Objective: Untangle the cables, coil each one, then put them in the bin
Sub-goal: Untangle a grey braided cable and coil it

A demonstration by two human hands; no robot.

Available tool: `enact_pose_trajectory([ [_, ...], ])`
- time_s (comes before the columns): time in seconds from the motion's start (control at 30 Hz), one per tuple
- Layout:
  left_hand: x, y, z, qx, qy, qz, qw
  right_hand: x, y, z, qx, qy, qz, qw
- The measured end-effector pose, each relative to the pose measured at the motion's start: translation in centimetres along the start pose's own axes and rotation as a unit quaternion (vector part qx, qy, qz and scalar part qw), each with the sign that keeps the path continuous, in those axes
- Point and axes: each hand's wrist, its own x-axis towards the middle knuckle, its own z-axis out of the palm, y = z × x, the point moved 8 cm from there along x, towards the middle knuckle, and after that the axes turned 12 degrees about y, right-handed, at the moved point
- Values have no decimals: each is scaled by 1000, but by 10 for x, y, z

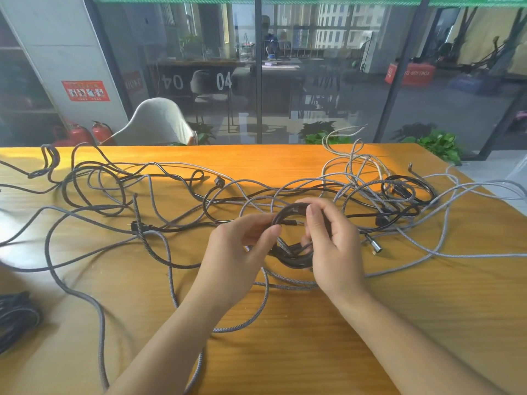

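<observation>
Both forearms reach up from the near edge of the wooden worktop (285,337). Left hand (236,258) and right hand (333,246) meet over its middle, each grip curled round a small dark cable coil (293,252), fingers pinching its loops. Beyond and to both sides of the coil, grey braided cables (159,246) and black cables (405,189) sprawl tangled across the worktop. Left of the coil, at the worktop's edge, lies a dark cable bundle (15,315).
</observation>
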Motion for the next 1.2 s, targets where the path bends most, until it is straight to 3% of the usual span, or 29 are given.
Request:
enact_pose_trajectory([
  [0.13,-2,-3,6,-92,-56,-57,993,1,-1,-4,-8,5,-10,1000],
  [0.27,-3,-7,7,-152,-58,-99,982,2,-1,-1,-22,-5,-9,1000],
  [0.47,-4,-6,9,-223,-57,-134,964,0,8,9,-44,-65,58,995],
  [0.6,-3,-1,6,-149,-43,-70,985,-2,8,15,-48,-100,52,993],
  [0.7,-2,2,-1,-22,2,-1,1000,-5,6,17,-64,-104,24,992],
  [0.77,-1,5,-8,6,42,12,999,-5,7,18,-67,-107,26,992],
  [0.9,-3,16,-17,39,125,121,984,-5,6,19,-75,-119,29,990],
  [1.1,-11,29,-21,84,190,256,944,-6,2,20,-71,-124,37,989],
  [1.2,-14,33,-21,61,191,262,944,-4,6,18,-73,-126,49,988],
])
